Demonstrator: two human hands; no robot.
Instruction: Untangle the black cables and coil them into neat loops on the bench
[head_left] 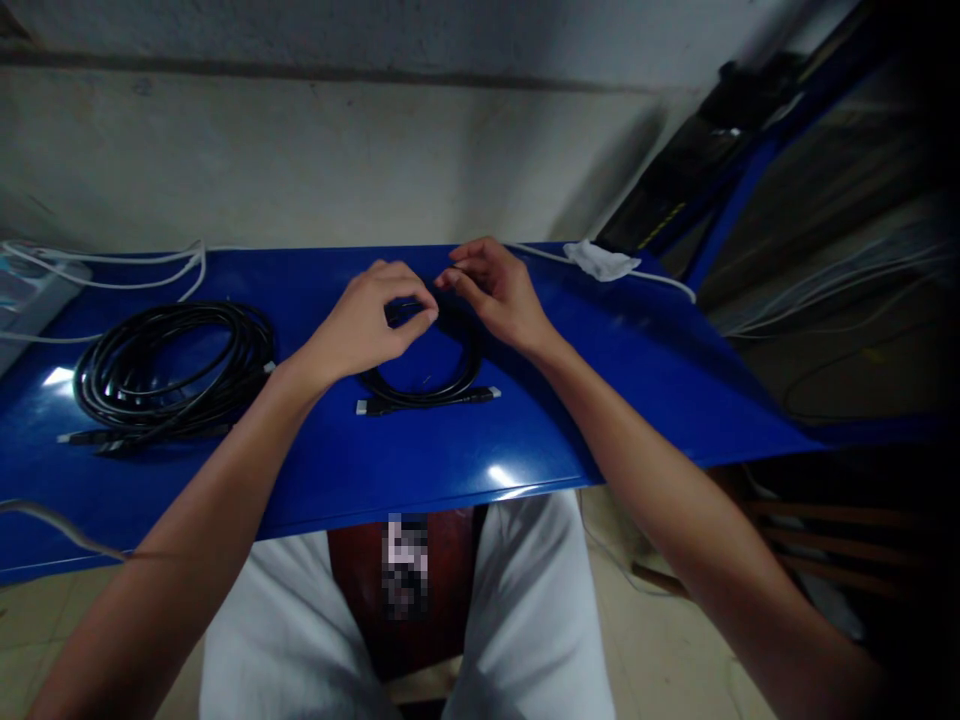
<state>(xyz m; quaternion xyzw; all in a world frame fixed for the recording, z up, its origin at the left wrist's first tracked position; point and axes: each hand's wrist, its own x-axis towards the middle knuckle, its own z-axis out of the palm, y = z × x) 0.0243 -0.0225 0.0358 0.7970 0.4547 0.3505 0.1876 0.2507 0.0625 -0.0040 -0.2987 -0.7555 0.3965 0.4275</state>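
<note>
A black cable (431,398) lies coiled in a loop on the blue table, its two plugs with light metal tips at the near side of the loop. My left hand (381,312) is over the loop's left and far part, thumb and forefinger pinched together; whatever is between the fingertips is too small to tell. My right hand (499,292) is above the loop's far right side, fingers curved and thumb apart from them, with nothing visible in it. The far part of the loop is partly hidden by my hands.
A bigger bundle of black cables (172,365) rests on the table (450,460) at left. White cables (142,258) run along the back left, near a grey box (37,300). A white crumpled piece (601,260) lies at the back right, before a wall and blue metal frame.
</note>
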